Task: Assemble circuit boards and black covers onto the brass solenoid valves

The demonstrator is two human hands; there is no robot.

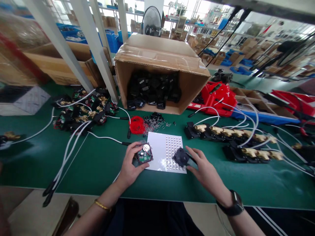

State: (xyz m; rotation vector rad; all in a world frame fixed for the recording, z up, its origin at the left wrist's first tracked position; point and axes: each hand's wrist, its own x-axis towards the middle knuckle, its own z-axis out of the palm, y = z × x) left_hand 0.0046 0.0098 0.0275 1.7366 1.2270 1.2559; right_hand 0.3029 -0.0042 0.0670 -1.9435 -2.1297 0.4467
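My left hand [130,165] grips an uncovered black housing [144,154] at the sheet's left edge. A green circuit board and a round silvery part show inside it. In my right hand [203,168] is a black plastic cover [181,157], held by its right side over the sheet. Beneath both lies a white sheet [157,147] with rows of small round shiny stickers on its right half. A white cable [105,137] with a black end runs up to the left hand; whether it joins the housing is hidden.
Beyond the sheet lie a red wire bundle [136,125] and loose screws [155,124]. A cardboard box [162,49] of black covers stands behind. Brass valves with black housings [228,132] line the right; open units with cables [83,111] crowd the left.
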